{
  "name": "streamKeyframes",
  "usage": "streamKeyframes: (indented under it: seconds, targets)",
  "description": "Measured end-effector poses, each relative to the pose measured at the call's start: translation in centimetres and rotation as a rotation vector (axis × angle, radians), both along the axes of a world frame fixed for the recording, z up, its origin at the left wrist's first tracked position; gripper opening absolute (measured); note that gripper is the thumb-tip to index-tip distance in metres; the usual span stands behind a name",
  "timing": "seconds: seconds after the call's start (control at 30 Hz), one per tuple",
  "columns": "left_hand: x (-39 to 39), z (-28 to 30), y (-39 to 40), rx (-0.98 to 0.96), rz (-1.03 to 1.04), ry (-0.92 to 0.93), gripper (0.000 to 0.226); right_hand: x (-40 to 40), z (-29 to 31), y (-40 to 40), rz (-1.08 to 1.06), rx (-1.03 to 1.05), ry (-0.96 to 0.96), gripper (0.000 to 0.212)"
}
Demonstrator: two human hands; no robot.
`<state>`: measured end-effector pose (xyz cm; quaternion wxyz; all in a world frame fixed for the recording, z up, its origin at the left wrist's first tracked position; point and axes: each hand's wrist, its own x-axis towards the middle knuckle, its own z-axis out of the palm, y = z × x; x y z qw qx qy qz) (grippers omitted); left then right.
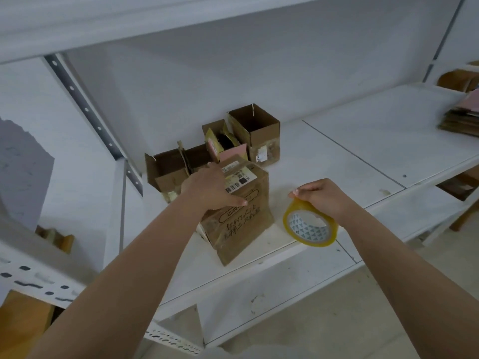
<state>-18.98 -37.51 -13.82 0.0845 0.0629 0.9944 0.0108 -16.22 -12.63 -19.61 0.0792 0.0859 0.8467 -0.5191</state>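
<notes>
A closed brown cardboard box (243, 221) with a barcode label and handwriting stands on the white shelf (337, 161). My left hand (207, 187) rests on the box's top, fingers spread flat and thumb along its front edge. To the right, my right hand (324, 196) grips a roll of yellowish clear packing tape (309, 224) by its upper rim, holding it just above the shelf near the front edge.
Three open cardboard boxes (255, 133) stand behind the closed one, one with pink card in it. A stack of flattened cardboard (461, 117) lies at the far right. A perforated metal upright (85, 110) rises at the left. An upper shelf hangs overhead.
</notes>
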Motion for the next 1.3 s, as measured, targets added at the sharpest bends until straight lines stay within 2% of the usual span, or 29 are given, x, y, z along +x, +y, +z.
streamKeyframes:
  seconds: [0.07,0.2,0.3,0.37,0.47,0.53,0.6,0.7,0.8,0.9,0.97,1.03,1.07,1.13,1.2,1.3]
  targets:
    - [-0.6,0.5,-0.3,0.082,-0.078,-0.026,0.105,0.1,-0.1,0.5,-0.024,-0.006,0.013,0.014]
    - [-1.1,1.9,-1.6,0.177,-0.322,-0.135,0.117,0.2,-0.1,1.8,-0.114,-0.052,0.069,0.011]
    - [-0.8,2.9,-2.3,0.356,-0.332,-0.223,0.116,0.3,0.0,2.2,-0.131,-0.074,0.07,0.011]
    - [0.1,2.9,-0.9,0.483,-0.299,-0.156,0.105,0.2,-0.1,2.1,-0.135,-0.064,0.066,0.011]
    - [1.7,0.9,3.4,0.321,-0.215,0.135,0.093,0.2,-0.2,1.5,-0.126,-0.063,0.061,0.012]
    - [2.3,-0.5,5.3,0.141,-0.152,0.171,0.095,0.1,-0.2,1.1,-0.111,-0.059,0.065,0.013]
    - [2.5,-1.2,5.7,0.027,-0.154,0.178,0.088,0.3,-0.1,1.0,-0.107,-0.048,0.074,0.012]
    - [2.6,-1.2,3.7,0.091,-0.252,0.14,0.077,0.7,0.8,1.6,-0.049,-0.039,0.069,0.013]
    - [2.8,-0.2,0.2,0.171,-0.374,0.005,0.08,1.4,2.7,2.4,0.153,0.005,0.043,0.013]
    - [2.8,1.3,-2.8,0.142,-0.364,-0.074,0.08,1.6,5.0,2.5,0.234,0.015,0.094,0.014]
    - [2.8,2.1,-3.4,0.282,-0.328,-0.073,0.06,1.7,6.3,1.9,0.266,0.005,0.12,0.015]
    - [3.1,2.7,-2.5,0.603,-0.227,0.037,0.026,1.8,7.2,1.0,0.3,-0.011,0.133,0.015]
    - [3.4,2.9,-1.6,0.752,-0.148,0.099,0.018,1.9,7.4,0.5,0.31,-0.012,0.139,0.015]
    - [4.3,3.3,0.5,0.924,-0.024,0.115,0.038,2.0,7.9,-0.3,0.306,-0.016,0.161,0.014]
    - [5.2,3.4,2.5,0.95,-0.022,0.033,0.06,2.1,8.4,-1.0,0.29,-0.021,0.194,0.014]
    - [5.9,3.0,4.6,1.002,-0.084,-0.001,0.042,2.7,8.8,-1.8,0.279,-0.01,0.225,0.022]
